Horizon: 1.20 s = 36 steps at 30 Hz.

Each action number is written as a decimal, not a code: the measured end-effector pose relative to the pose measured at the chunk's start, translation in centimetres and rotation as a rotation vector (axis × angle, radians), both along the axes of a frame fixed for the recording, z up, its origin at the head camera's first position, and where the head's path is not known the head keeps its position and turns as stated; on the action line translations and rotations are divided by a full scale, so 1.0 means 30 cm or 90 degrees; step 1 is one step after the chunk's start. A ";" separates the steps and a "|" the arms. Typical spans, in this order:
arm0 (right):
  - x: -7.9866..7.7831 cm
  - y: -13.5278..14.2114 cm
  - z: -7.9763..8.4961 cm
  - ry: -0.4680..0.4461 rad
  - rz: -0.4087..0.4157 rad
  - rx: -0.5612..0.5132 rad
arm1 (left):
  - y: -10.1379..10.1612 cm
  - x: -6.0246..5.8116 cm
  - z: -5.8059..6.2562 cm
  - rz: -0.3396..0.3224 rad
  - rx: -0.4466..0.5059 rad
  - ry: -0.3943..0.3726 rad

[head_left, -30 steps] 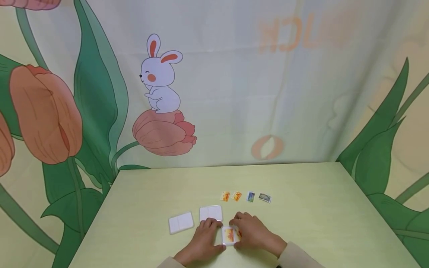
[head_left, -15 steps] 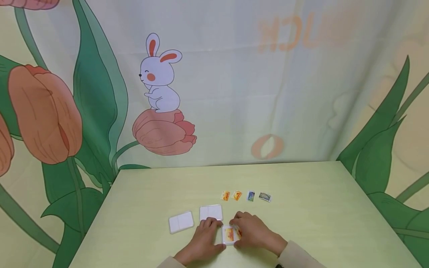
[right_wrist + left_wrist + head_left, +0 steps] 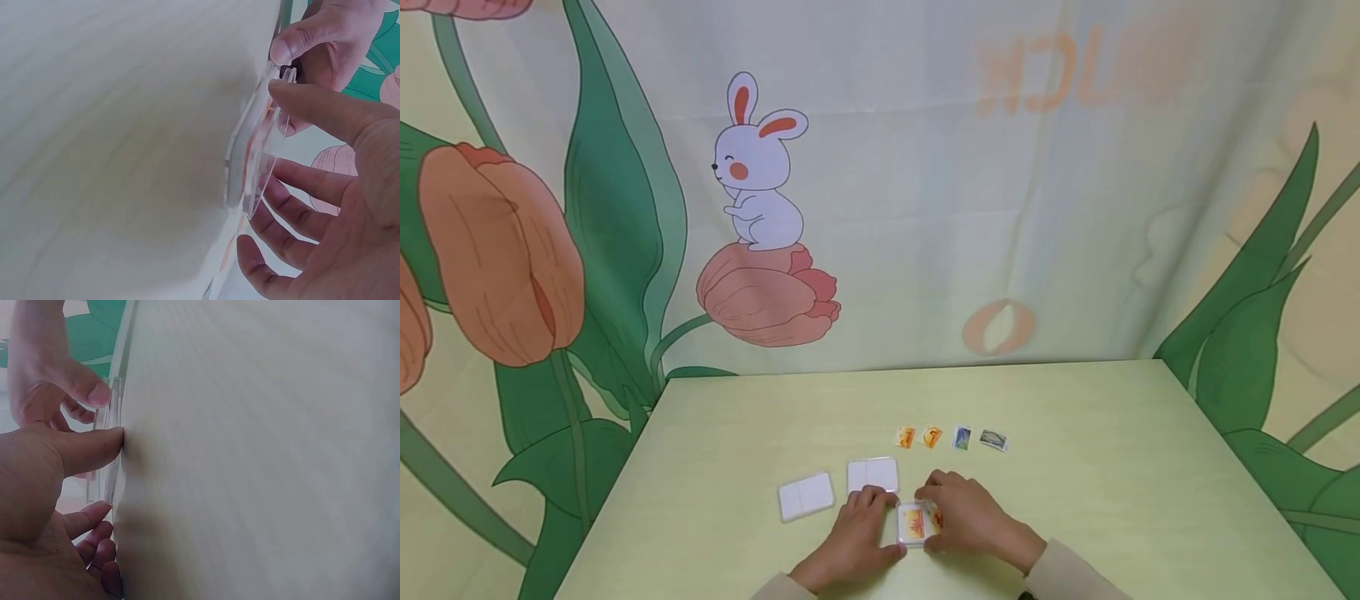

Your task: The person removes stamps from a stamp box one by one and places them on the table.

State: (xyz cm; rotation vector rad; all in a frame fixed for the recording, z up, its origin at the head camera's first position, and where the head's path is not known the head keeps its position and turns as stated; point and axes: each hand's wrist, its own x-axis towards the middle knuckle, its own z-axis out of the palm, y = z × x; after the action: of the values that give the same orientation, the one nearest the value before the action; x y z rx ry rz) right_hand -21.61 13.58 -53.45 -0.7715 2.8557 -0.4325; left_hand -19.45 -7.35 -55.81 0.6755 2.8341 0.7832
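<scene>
In front of the person lies a small clear plastic case [image 3: 913, 525] with a white base and orange pictures. My left hand [image 3: 859, 535] grips its left end, thumb at the near edge and fingers at the far edge. The right hand [image 3: 967, 514] spans the right end and hides part of a picture. In the right wrist view a clear cover [image 3: 267, 159] stands at a slight slant over the white base [image 3: 240, 153], with a narrow gap between them. Right thumb and fingers hold this cover by its edges.
Two more white cases lie to the left, one near case [image 3: 806, 497] and one rear case [image 3: 872, 473] partly behind the left fingers. Several small pictures [image 3: 931, 437] lie in a row farther back on the pale green table [image 3: 1075, 467]. A printed curtain [image 3: 887, 208] hangs behind.
</scene>
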 end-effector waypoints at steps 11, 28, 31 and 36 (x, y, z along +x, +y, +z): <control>0.009 0.030 0.043 0.013 -0.007 -0.022 | -0.002 -0.004 -0.018 -0.001 0.008 0.011; -0.003 0.142 0.108 0.028 -0.059 -0.059 | 0.001 -0.012 -0.028 0.003 0.011 0.000; -0.006 0.165 0.108 0.032 -0.069 -0.059 | 0.001 -0.013 -0.032 0.003 0.011 0.006; -0.007 0.203 0.115 0.020 -0.092 -0.065 | 0.002 -0.012 -0.029 0.004 0.013 0.002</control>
State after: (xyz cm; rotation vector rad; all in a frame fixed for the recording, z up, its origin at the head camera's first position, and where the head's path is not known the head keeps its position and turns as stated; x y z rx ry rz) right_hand -21.82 19.67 -50.01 -0.5938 2.9495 -0.5951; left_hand -19.79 -7.28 -56.68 0.6714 2.8366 0.8145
